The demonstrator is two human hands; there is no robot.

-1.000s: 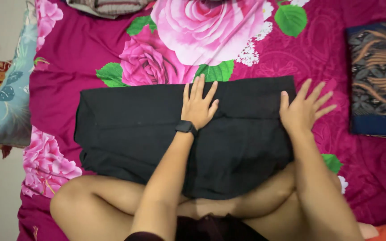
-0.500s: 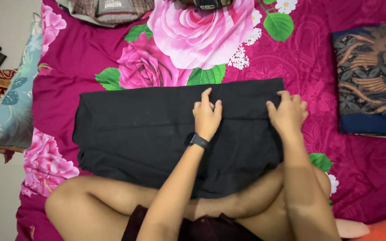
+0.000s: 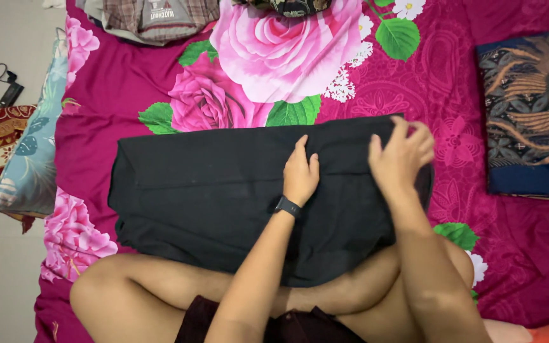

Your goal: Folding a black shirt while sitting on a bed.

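Black garment (image 3: pixel 223 190) lies folded across our crossed legs and the bed's rose-printed sheet (image 3: pixel 109 95). Our left hand (image 3: pixel 301 173) presses flat on it; our right hand (image 3: pixel 400 157) has its grip pinched on the garment's right edge. Beyond: one patterned folded cloth (image 3: pixel 528 114) right, one pillow (image 3: pixel 30 152) left.

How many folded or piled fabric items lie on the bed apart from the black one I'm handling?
3: a dark patterned folded cloth at the right edge, a plaid pile at the top left, and a dark bundle at top centre, mostly cut off. More may lie outside the view.
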